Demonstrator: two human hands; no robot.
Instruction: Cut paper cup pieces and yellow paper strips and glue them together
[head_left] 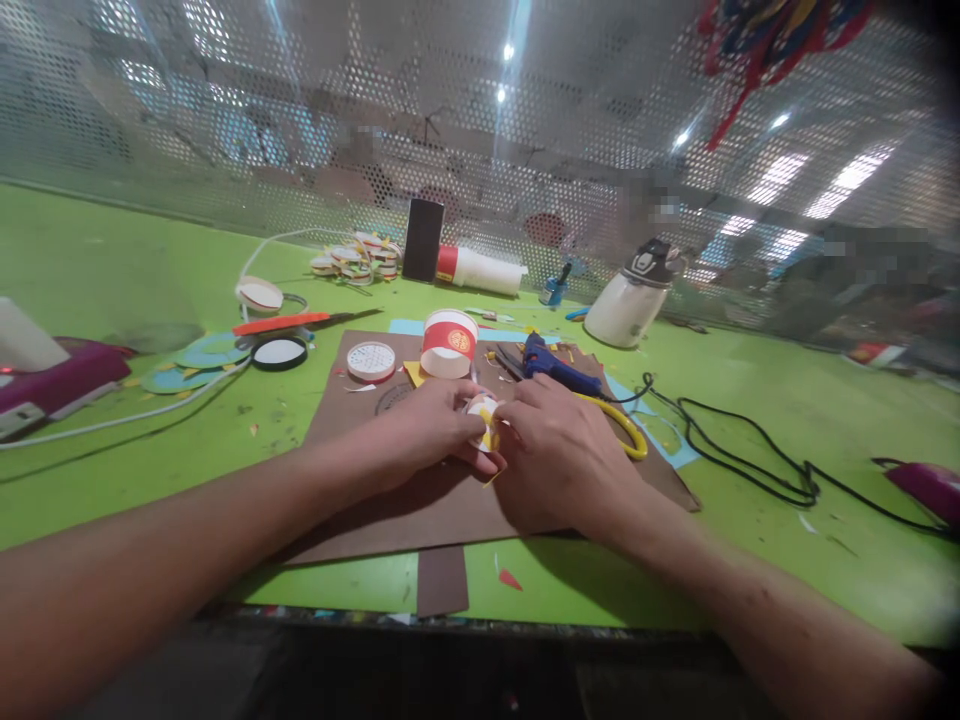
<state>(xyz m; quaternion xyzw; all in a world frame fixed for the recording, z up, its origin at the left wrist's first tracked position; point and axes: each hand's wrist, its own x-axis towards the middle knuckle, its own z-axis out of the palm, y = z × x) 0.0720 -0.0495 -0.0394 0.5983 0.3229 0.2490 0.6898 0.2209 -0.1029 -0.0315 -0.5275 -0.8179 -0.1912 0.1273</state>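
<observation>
Both my hands meet over a brown cardboard sheet (420,500) on the green table. My left hand (427,430) and my right hand (559,455) are closed together around a small white and yellow paper piece (484,418), pinched between the fingertips of both. Just beyond them stands an upside-down white paper cup with a red band (448,343). A blue glue gun (555,368) and yellow-handled scissors (626,430) lie right behind my right hand.
A round white lid (370,361), a black-rimmed disc (279,353), teal paper circles (202,358) and an orange knife (281,323) lie to the left. A black cable (750,465) runs right. Stacked cups (480,269), a black box (423,240) and a white jug (630,300) stand near the mesh wall.
</observation>
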